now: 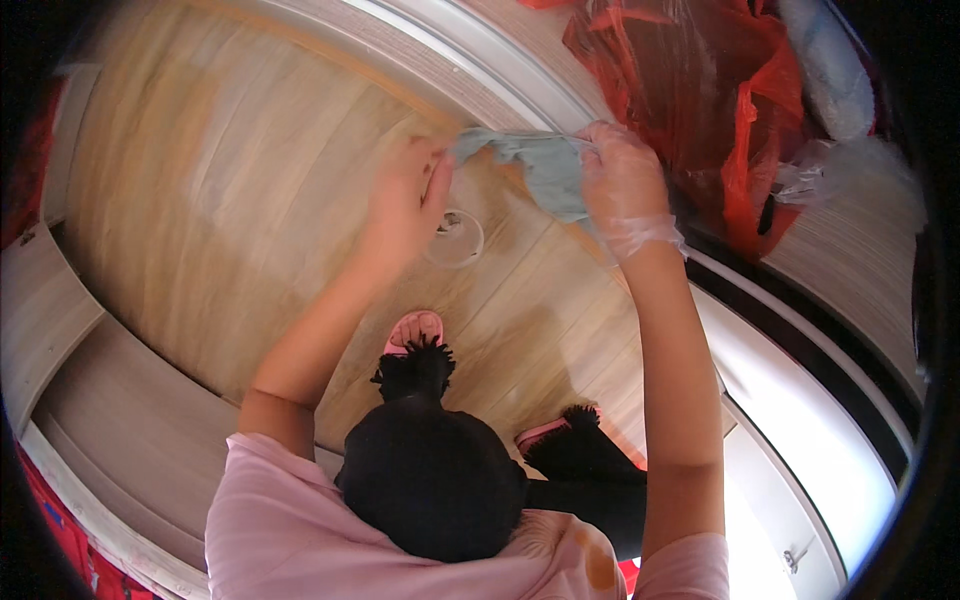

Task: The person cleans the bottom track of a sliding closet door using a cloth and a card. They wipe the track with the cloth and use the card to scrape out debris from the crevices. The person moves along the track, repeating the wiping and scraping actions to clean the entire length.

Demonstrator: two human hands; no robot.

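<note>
A thin grey-blue cloth [550, 165] is stretched between my two hands above the floor. My right hand [625, 180], in a clear plastic glove, is closed on the cloth's right end. At its left end, my bare left hand [405, 205] pinches the cloth; motion blurs this hand, and its fingertips are partly hidden. Beneath and between the hands, a clear round plastic tub [457, 240] stands on the floor, with something small and dark at its far left side that I cannot make out.
Wood-look floor [250, 180] spreads ahead and left. A sliding-door track [480, 50] crosses the far side. Red plastic bags [690, 90] lie on the ledge at far right. A pale wooden cabinet [130, 420] borders the left. My pink slipper [415, 328] rests near the tub.
</note>
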